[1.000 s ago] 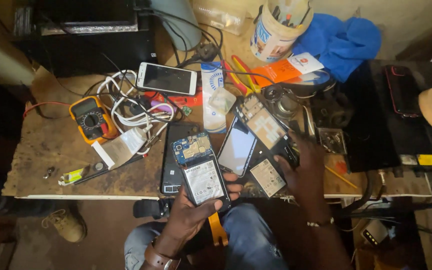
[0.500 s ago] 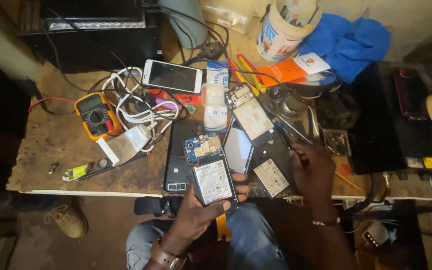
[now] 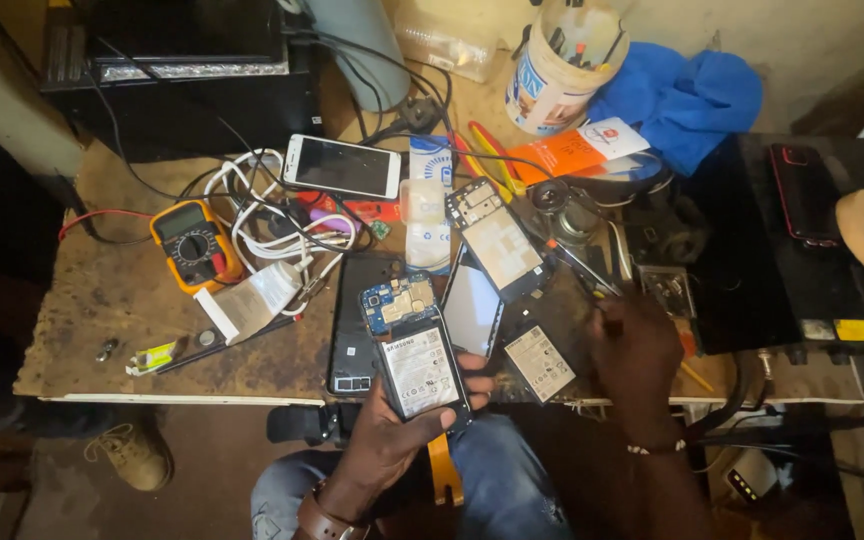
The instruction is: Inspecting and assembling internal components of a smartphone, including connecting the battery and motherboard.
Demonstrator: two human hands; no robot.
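Left hand (image 3: 392, 440) grips an opened phone (image 3: 414, 355), battery exposed, at the workbench's (image 3: 102, 330) near edge. Right hand (image 3: 637, 355) rests on tools; its grip cannot be determined.

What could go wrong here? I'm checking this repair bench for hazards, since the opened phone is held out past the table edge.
1. The left hand grips the opened phone from below, over the lap; a slip could drop it with board and battery exposed.
2. The right hand reaches among tightly packed phone parts; it may knock some off the table.
3. The white cables tangle near the multimeter; a snag could drag it.
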